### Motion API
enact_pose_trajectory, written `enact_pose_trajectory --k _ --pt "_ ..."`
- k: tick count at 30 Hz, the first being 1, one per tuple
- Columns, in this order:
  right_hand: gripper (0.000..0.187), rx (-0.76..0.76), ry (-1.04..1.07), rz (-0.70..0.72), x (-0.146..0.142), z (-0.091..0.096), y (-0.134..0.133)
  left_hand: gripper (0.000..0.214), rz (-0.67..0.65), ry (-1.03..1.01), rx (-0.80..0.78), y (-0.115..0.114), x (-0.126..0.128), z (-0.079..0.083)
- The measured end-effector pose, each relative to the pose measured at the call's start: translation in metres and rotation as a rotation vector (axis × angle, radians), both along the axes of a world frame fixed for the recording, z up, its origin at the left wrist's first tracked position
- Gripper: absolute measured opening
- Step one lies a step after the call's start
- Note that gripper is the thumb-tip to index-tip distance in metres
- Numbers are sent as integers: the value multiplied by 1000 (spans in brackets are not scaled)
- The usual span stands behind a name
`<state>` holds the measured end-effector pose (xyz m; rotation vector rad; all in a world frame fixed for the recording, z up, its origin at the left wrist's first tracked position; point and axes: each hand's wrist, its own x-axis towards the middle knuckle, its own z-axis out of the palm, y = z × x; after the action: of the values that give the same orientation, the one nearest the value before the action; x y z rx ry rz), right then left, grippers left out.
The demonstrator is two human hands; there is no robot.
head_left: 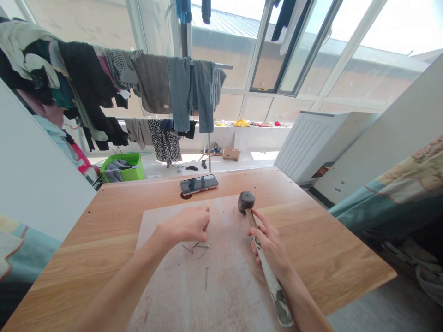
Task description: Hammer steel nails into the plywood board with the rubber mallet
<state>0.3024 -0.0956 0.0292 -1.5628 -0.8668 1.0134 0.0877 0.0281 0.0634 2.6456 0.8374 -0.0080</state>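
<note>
My right hand [272,242] grips the worn wooden handle of a rubber mallet [246,202], just below its dark head. The head is close to the right edge of a pale board [173,286], and the handle runs back along my forearm. Over the upper left of that board, my left hand [190,223] is closed, fingers curled; whatever it may hold is hidden. Right beneath those fingers a few loose nails [201,251] lie on the board. Another single nail [206,278] lies apart, nearer to me.
The board rests on a wood-grain table [332,258]. A phone [199,184] lies near the table's far edge, by a dark round hole. Beyond are a drying rack with clothes [152,83], a green basket [133,173] of laundry and a white cabinet [308,143]. Curtains hang at both sides.
</note>
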Motion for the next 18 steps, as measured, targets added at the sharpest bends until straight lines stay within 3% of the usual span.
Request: enact_pose_trajectory --k 6,9,13,18 --pt "72 -6 -15 5 0 -1 0 4 170 -592 -330 24 32 -26" --pt "72 -13 -22 1 0 -1 -1 15 262 -784 -358 30 47 -44" --pt "73 -5 0 -7 0 -1 -1 15 257 -787 -277 28 51 -60" --pt "74 2 2 -13 -1 0 1 15 218 -773 -209 24 47 -65"
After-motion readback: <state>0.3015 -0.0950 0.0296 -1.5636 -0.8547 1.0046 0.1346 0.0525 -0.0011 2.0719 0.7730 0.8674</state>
